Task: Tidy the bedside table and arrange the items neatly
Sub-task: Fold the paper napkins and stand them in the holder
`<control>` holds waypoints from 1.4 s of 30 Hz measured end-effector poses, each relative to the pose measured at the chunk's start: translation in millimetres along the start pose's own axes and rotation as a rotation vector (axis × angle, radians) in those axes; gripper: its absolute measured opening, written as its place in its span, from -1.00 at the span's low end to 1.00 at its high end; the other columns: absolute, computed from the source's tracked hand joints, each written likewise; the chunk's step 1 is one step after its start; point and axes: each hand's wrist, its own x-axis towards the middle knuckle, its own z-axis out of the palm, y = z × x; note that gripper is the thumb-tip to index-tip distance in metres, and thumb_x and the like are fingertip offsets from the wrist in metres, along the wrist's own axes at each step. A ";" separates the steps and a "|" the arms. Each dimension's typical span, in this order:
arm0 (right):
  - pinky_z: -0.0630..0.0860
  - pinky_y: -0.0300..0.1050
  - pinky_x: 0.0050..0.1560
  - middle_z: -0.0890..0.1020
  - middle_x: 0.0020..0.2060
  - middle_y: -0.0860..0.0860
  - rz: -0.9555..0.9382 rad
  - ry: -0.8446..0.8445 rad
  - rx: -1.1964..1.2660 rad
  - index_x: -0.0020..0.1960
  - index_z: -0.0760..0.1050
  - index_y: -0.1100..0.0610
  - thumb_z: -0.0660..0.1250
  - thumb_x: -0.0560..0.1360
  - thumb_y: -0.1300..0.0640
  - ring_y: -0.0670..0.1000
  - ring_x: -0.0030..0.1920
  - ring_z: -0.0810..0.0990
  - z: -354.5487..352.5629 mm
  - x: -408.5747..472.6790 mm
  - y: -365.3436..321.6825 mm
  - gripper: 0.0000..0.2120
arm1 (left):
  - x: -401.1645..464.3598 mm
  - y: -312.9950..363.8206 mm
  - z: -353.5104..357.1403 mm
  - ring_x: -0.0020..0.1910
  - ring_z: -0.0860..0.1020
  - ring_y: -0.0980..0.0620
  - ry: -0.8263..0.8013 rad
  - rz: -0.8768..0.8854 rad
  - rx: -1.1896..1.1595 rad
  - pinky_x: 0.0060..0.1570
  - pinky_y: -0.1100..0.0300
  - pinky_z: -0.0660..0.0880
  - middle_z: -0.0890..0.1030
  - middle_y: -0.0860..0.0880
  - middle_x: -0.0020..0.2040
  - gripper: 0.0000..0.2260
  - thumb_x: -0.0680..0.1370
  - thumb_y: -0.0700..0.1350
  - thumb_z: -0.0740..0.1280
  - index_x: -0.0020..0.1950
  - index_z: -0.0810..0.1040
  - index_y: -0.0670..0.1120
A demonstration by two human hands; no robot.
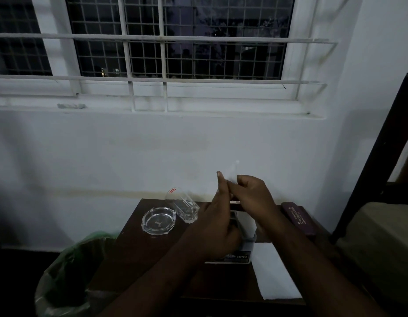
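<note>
Both hands raised over the dark tabletop (139, 252), dim light.

We see the left hand (217, 227) and right hand (253, 195) meeting, fingers pinched on a pale, blurred scrap (233, 172); what it is we cannot tell. Below them stands a white box (240, 253). The glass ashtray (158, 221) and tilted glass tumbler (183, 207) sit touching, back left; a maroon case (300, 219) lies right.

Hands: our left hand (217, 227) and right hand (255, 195) meet above the table (139, 252), perhaps pinching something pale.
Glass (183, 205): tilted beside the ashtray (158, 221).
</note>
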 end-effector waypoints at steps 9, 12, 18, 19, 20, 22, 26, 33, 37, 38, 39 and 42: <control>0.49 -0.17 0.05 0.54 0.08 -0.08 -0.143 0.125 -0.172 0.41 0.25 0.01 0.35 0.48 0.31 -0.04 0.04 0.56 -13.5 12.3 15.1 -0.42 | -3.8 -43.8 -3.2 0.30 0.43 0.15 0.313 -0.026 -0.006 0.21 -0.01 0.47 0.53 0.02 0.26 -0.74 0.41 -0.23 0.28 0.05 0.58 0.01; 0.42 -0.32 0.01 0.45 -0.12 -0.23 -0.195 0.044 -0.221 0.47 0.15 -0.02 0.34 0.51 0.28 -0.19 -0.13 0.52 -14.2 14.7 21.3 -0.36 | -2.7 -62.9 1.4 0.33 0.41 0.08 0.199 -0.031 0.025 0.25 -0.05 0.42 0.56 -0.03 0.25 -0.72 0.40 -0.21 0.22 -0.01 0.62 0.02; 0.37 -0.26 0.16 0.47 0.24 -0.13 -0.203 -0.068 -0.314 0.49 0.13 -0.04 0.34 0.53 0.18 -0.02 0.12 0.57 -8.8 13.8 30.7 -0.37 | 2.8 -63.2 5.0 0.22 0.44 0.01 0.045 -0.126 0.072 0.23 -0.09 0.38 0.60 0.01 0.17 -0.58 0.42 -0.16 0.17 0.24 0.57 0.04; 0.37 -0.24 0.12 0.46 0.31 -0.05 -0.202 -0.061 -0.352 0.50 0.13 -0.01 0.34 0.54 0.18 0.01 0.16 0.56 -9.0 13.7 31.5 -0.37 | 3.2 -63.9 5.4 0.27 0.42 0.01 0.002 -0.160 0.097 0.27 -0.11 0.34 0.58 0.06 0.21 -0.57 0.42 -0.13 0.17 0.24 0.56 0.08; 0.38 -0.23 0.10 0.47 0.33 0.02 -0.200 -0.053 -0.386 0.50 0.14 0.01 0.34 0.54 0.18 0.02 0.15 0.56 -9.6 14.5 32.6 -0.37 | 3.5 -65.0 6.0 0.31 0.40 0.02 -0.040 -0.172 0.118 0.29 -0.14 0.31 0.56 0.13 0.24 -0.59 0.42 -0.09 0.17 0.23 0.55 0.14; 0.37 -0.22 0.09 0.49 0.33 0.08 -0.181 -0.069 -0.433 0.50 0.15 0.02 0.35 0.52 0.21 0.02 0.10 0.55 -11.3 15.8 35.4 -0.37 | 3.5 -66.6 6.9 0.32 0.40 0.06 -0.072 -0.169 0.116 0.28 -0.19 0.30 0.53 0.26 0.23 -0.63 0.41 0.00 0.18 0.18 0.53 0.20; 0.45 -0.14 0.08 0.53 0.27 0.11 -0.100 -0.172 -0.514 0.47 0.19 0.05 0.40 0.47 0.20 0.06 0.13 0.55 -11.2 18.6 42.7 -0.35 | 1.6 -68.2 7.8 0.23 0.45 0.09 0.023 -0.182 0.088 0.24 -0.13 0.34 0.54 0.23 0.09 -0.69 0.39 0.14 0.20 0.08 0.54 0.14; 0.41 -0.19 0.05 0.52 0.17 0.04 -0.014 -0.149 -0.461 0.45 0.24 0.06 0.48 0.43 0.11 0.01 0.05 0.50 -20.9 21.1 37.0 -0.33 | 0.7 -59.8 4.0 0.18 0.43 0.15 -0.036 -0.122 0.119 0.09 0.22 0.17 0.57 0.11 0.13 -0.73 0.51 0.07 0.31 0.18 0.57 0.04; 0.48 -0.16 0.01 0.55 0.11 -0.02 0.035 -0.043 -0.414 0.36 0.36 0.00 0.47 0.43 0.10 0.00 0.05 0.55 -47.6 18.5 23.3 -0.46 | 1.5 -56.4 2.4 0.39 0.30 0.11 -0.057 -0.176 0.121 0.22 0.27 0.09 0.44 0.10 0.37 -0.56 0.56 0.09 0.31 0.43 0.39 0.07; 0.53 -0.12 0.03 0.56 0.09 -0.03 0.054 -0.011 -0.404 0.32 0.41 -0.01 0.47 0.43 0.10 0.01 0.05 0.58 -55.7 15.2 21.2 -0.51 | 1.8 -56.5 3.4 0.41 0.29 0.10 -0.056 -0.185 0.124 0.26 0.24 0.09 0.42 0.09 0.39 -0.52 0.55 0.12 0.30 0.45 0.37 0.08; 0.55 -0.09 0.07 0.58 0.07 -0.04 0.066 0.016 -0.412 0.27 0.45 -0.01 0.46 0.43 0.11 0.01 0.05 0.59 -64.0 11.0 20.7 -0.56 | 2.6 -56.0 4.0 0.41 0.29 0.09 -0.056 -0.187 0.128 0.24 0.26 0.09 0.43 0.09 0.40 -0.50 0.52 0.15 0.29 0.44 0.37 0.07; 0.52 -0.10 0.11 0.62 0.03 -0.02 0.090 0.033 -0.555 0.14 0.55 0.01 0.44 0.43 0.16 0.00 0.04 0.60 -87.4 -8.1 33.5 -0.70 | 5.1 -61.0 4.7 0.31 0.42 0.07 -0.088 -0.218 0.155 0.26 0.21 0.23 0.54 0.10 0.27 -0.40 0.37 0.35 0.17 0.30 0.53 0.07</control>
